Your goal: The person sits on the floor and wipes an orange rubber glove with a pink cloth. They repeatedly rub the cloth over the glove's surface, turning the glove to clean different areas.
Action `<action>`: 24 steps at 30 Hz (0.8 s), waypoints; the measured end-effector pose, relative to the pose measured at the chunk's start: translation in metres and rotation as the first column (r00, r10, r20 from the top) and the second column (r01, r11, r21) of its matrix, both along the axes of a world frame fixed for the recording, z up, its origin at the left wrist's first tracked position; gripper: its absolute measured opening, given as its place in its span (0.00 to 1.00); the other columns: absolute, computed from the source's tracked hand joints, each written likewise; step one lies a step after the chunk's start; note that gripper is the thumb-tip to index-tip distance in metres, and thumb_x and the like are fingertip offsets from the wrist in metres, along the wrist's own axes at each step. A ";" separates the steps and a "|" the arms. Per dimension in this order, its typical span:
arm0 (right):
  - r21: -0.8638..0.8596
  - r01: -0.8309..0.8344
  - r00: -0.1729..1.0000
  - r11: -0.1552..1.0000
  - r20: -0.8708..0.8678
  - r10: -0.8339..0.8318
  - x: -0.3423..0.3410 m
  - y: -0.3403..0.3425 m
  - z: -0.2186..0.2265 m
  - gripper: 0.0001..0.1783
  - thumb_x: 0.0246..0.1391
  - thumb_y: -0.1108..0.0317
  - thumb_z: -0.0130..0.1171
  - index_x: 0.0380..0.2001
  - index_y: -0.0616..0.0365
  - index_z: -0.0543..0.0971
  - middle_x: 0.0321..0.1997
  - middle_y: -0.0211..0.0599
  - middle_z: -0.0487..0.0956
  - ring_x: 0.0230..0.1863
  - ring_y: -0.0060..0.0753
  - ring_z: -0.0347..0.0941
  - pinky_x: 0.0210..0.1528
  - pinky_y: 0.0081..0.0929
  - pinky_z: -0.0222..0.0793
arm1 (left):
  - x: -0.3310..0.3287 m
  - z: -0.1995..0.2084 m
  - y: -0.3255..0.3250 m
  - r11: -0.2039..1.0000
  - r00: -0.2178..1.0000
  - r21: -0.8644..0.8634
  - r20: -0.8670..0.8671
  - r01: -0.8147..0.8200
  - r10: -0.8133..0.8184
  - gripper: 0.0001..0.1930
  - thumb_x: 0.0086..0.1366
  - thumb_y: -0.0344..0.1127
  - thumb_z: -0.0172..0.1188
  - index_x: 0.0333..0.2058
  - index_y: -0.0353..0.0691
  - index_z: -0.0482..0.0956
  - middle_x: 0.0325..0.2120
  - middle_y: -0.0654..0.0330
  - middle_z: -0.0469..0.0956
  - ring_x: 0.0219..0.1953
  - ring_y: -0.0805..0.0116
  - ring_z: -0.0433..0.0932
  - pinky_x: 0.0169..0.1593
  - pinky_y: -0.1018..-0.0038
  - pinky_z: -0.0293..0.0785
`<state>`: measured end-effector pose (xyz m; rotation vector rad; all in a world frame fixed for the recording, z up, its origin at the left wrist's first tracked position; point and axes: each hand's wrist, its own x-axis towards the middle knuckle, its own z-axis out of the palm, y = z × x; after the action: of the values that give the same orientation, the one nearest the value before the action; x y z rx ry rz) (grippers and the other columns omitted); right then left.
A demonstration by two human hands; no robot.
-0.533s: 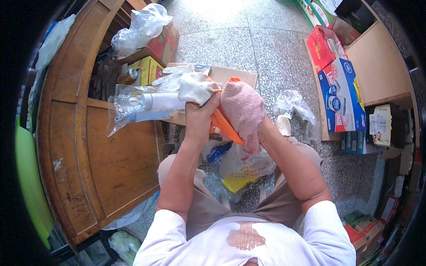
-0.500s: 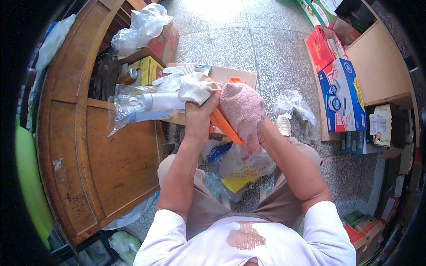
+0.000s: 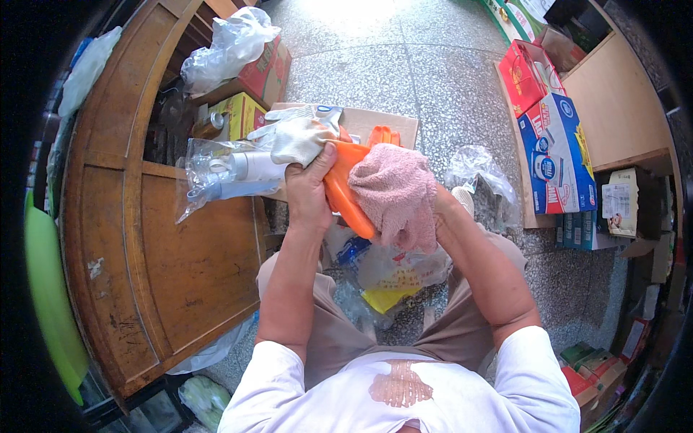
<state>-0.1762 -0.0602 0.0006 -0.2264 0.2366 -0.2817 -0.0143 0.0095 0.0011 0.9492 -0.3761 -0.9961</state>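
My left hand (image 3: pixel 309 184) is closed on a work glove (image 3: pixel 345 189) with a white knit cuff and an orange coated side, the thumb pressed on it near the cuff. A crumpled pink towel (image 3: pixel 395 189) lies against the glove's right side. My right hand (image 3: pixel 442 209) is closed on the towel, its fingers mostly hidden by the cloth. Beyond the towel, orange glove fingers (image 3: pixel 384 136) show above the cardboard (image 3: pixel 401 124). A whitish glove (image 3: pixel 289 119) lies on the cardboard too, partly behind the held one.
A clear-wrapped white bottle (image 3: pixel 256 166) lies left of my hands. A wooden cabinet (image 3: pixel 195 252) stands at left, with boxes (image 3: pixel 249 115) beyond it. Plastic bags (image 3: pixel 397 270) lie between my knees. Red and blue cartons (image 3: pixel 552 155) line the right side.
My left hand and the glove have shifted slightly left and down. The towel has bunched lower and to the right, so more of the orange side shows.
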 end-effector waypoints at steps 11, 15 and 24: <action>-0.047 -0.063 0.998 0.997 -0.009 0.063 -0.005 -0.004 -0.003 0.13 0.62 0.65 0.54 0.44 0.62 0.75 0.42 0.43 0.80 0.41 0.33 0.79 0.42 0.27 0.79 | 0.004 0.002 -0.002 0.998 0.998 -0.039 -0.025 -0.054 0.053 0.13 0.64 0.28 0.60 0.47 0.36 0.73 0.41 0.56 0.78 0.44 0.62 0.79 0.50 0.66 0.78; -0.175 -0.060 0.989 0.983 -0.141 0.035 -0.009 -0.003 0.002 0.12 0.61 0.67 0.55 0.43 0.62 0.76 0.42 0.42 0.80 0.40 0.32 0.79 0.41 0.26 0.79 | 0.011 -0.002 -0.002 0.996 0.997 -0.030 -0.011 -0.080 0.079 0.12 0.64 0.29 0.60 0.46 0.37 0.74 0.41 0.56 0.78 0.43 0.63 0.79 0.49 0.66 0.79; -0.450 -0.079 0.936 0.889 -0.341 -0.089 -0.013 -0.008 0.013 0.09 0.58 0.69 0.57 0.40 0.61 0.78 0.41 0.40 0.80 0.38 0.31 0.79 0.40 0.24 0.78 | 0.007 0.004 -0.002 0.994 0.994 -0.033 0.030 -0.107 0.108 0.11 0.65 0.30 0.60 0.45 0.37 0.74 0.41 0.58 0.78 0.42 0.66 0.79 0.48 0.68 0.78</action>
<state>-0.1894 -0.0684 0.0140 -0.7527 0.5295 -0.2985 -0.0070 0.0071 0.0046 0.9484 -0.3619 -0.8757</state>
